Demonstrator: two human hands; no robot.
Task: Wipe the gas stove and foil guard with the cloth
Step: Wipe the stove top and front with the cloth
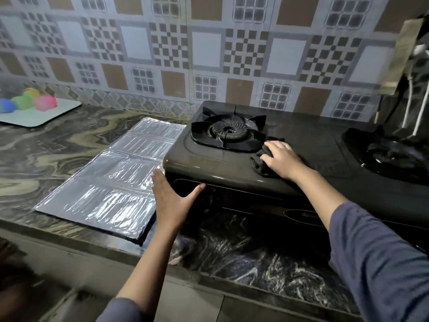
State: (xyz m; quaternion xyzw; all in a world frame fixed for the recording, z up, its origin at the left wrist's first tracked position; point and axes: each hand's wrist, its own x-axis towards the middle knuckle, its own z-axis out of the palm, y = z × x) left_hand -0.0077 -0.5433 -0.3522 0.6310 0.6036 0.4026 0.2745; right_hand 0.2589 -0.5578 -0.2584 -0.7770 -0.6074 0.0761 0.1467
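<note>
The stove [209,160] sits on the marbled bench [58,145], with the foil guard [111,182] lying flat just left of it, its edge meeting the stove's side. The right hand [282,159] bears down on the dark cloth [260,165] on the stove top, right of the near burner [228,131], its grip bent over the bunched cloth. The left hand [173,201] rests on the stove's front-left corner, grip released, fingers straight. A tray [34,120] of coloured balls [45,102] stands far left.
</note>
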